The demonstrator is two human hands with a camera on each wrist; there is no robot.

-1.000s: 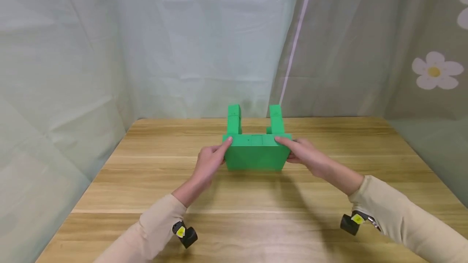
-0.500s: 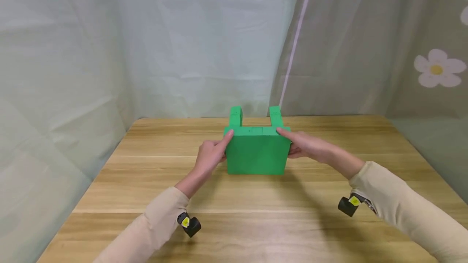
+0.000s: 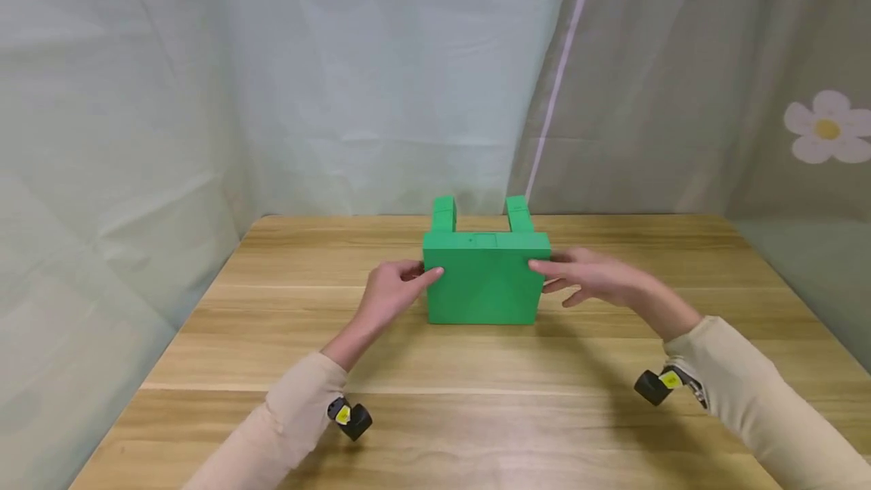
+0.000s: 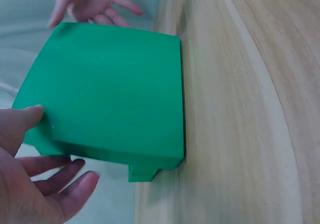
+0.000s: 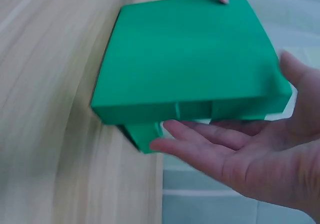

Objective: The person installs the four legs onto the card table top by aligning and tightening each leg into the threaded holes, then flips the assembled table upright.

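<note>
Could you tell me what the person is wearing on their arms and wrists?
Both arms wear long, plain beige sleeves, the left sleeve and the right sleeve, ending at the wrist. The left hand and right hand are bare, with no gloves or rings visible. Under each wrist sits a small black camera with a yellow mark: the left one and the right one.

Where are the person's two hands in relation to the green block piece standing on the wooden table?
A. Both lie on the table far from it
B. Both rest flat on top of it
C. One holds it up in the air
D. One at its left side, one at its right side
D: the left hand touches the left edge of the green block piece and the right hand its right edge, while it stands on the table.
</note>
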